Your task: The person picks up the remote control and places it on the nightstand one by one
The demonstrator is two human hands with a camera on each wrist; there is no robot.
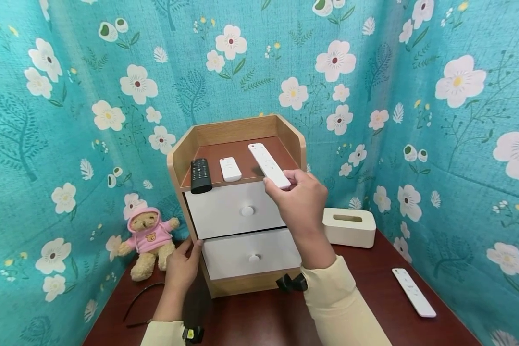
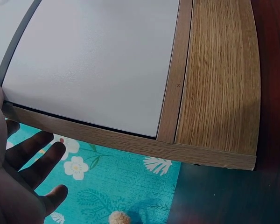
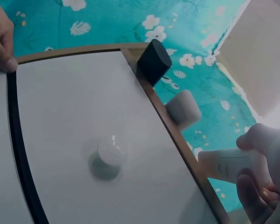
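Note:
My right hand pinches a long white remote control by its near end, between thumb and fingers. The remote slants over the right part of the top shelf of a small wooden cabinet; its near end shows in the right wrist view. On that shelf, a black remote control and a short white remote control lie side by side, overhanging the front edge slightly. My left hand is at the cabinet's left side, thumb on the front edge between the two drawers, other fingers spread loosely beside the panel.
Two white drawers with round knobs front the cabinet. Left of it sits a teddy bear in a pink hoodie, near a thin dark band. To the right are a white tissue box and another white remote.

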